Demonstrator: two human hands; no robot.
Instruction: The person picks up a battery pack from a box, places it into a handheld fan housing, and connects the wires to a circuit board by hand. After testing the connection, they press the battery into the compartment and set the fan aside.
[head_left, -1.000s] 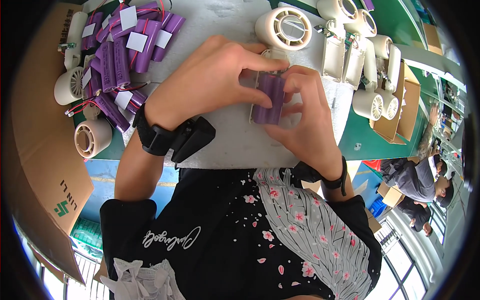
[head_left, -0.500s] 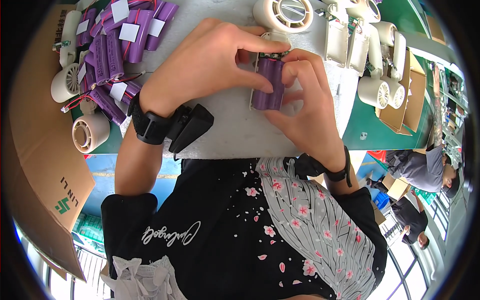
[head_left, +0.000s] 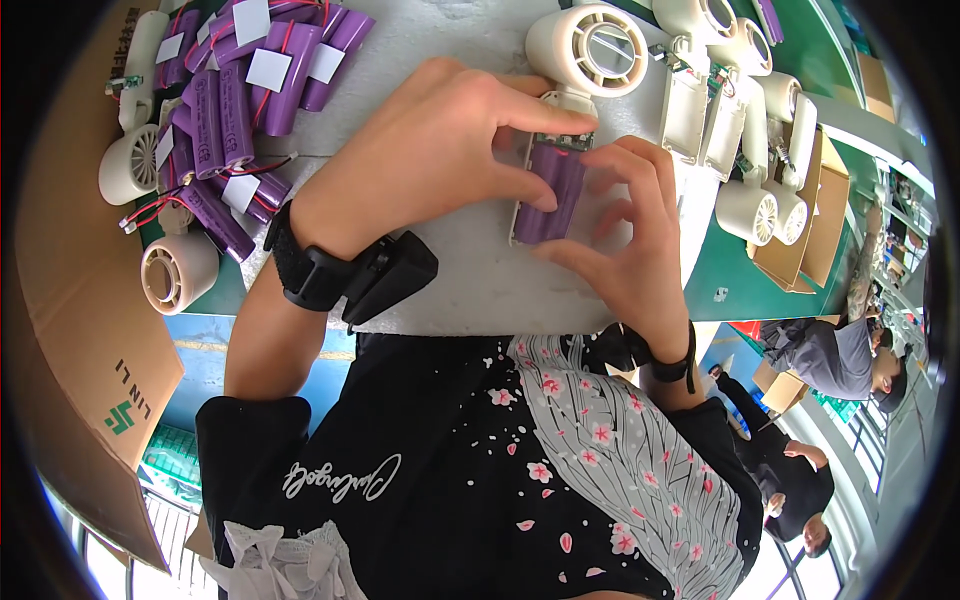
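A cream handheld fan lies on the work surface with its round head at the far end. In its open handle shell sits a purple two-cell battery pack, with a small green circuit board between pack and head. My left hand is closed over the handle, thumb on the pack and index finger across the board. My right hand curves around the right side, fingers apart; its index fingertip is by the board's corner and its thumb by the pack's lower end.
Purple battery packs with red wires and white pads are heaped at left. Cream fans stand near them and at right, beside open handle shells. A cardboard box flanks the left; co-workers are at far right.
The fan and both hands appear slightly lower and farther right in view. My right hand's fingers have spread and drawn away from the pack's side. The left hand keeps its grip.
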